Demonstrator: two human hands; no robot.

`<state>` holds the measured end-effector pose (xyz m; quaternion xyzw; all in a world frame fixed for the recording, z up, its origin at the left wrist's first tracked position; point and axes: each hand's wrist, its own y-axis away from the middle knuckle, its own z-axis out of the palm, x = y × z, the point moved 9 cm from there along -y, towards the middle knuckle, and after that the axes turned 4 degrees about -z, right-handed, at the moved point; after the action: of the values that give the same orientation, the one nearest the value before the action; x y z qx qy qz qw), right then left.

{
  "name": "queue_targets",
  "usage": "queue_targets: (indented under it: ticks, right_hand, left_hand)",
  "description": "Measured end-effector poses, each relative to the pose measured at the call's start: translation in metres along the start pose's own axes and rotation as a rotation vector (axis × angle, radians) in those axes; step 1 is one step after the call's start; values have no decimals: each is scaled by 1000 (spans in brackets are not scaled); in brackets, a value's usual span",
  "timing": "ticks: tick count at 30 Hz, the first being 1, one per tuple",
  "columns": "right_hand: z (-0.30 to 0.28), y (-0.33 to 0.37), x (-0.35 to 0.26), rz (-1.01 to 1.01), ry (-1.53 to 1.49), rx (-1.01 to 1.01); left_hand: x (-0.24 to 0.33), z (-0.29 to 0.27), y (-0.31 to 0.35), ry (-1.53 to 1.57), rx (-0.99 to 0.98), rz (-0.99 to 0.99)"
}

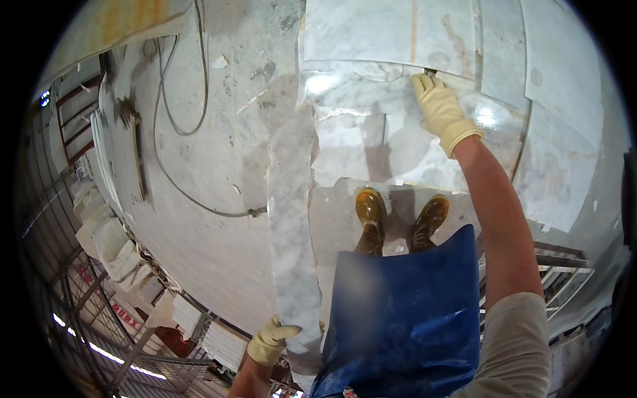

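Observation:
My left hand (271,341), in a cream rubber glove, grips the near end of a long, narrow strip of grey-veined marble (290,219). Thumb and fingers lie on opposite sides of the strip, whose long edge towards me is ragged. My right hand (439,109), gloved the same way, reaches far forward over the marble slabs on the floor. Its fingers close on a small dark object (430,71) at the edge of a large white slab (371,30); most of that object is hidden. A smaller broken marble piece (348,142) lies beside the strip.
My brown boots (370,207) stand just short of the slabs, below a blue apron (405,305). A dark hose (174,179) loops over the concrete floor to the left. Stone slabs (109,245) are stacked at far left; a metal rack (564,272) stands at right.

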<state>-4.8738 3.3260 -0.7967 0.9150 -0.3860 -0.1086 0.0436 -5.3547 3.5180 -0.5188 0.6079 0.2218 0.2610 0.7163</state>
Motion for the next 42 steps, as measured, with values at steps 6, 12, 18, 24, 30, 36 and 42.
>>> queue_targets:
  ticks: [6, 12, 18, 24, 30, 36, 42]
  right_hand:
    - [-1, -1, -2, 0, 13, -16]
    - [-21, 22, -11, 61, 17, -44]
    - [-75, 146, -141, 447, -1522, -485]
    - [-189, 178, -247, 636, -2389, -225]
    - [-136, 218, -245, 1115, -2510, -27]
    - [-110, 266, -192, 1271, -2296, 223]
    - [-46, 296, -161, 1372, -2267, 608]
  left_hand:
    - [5, 9, -2, 27, -106, -26]
    - [14, 1, -6, -96, -4, -8]
    - [64, 56, -3, -164, -96, 13]
    - [79, 66, -14, -366, -42, 31]
    - [84, 76, -32, -497, -4, 212]
    - [151, 65, -50, -67, -94, 349]
    - [238, 40, 1, -178, 103, 517]
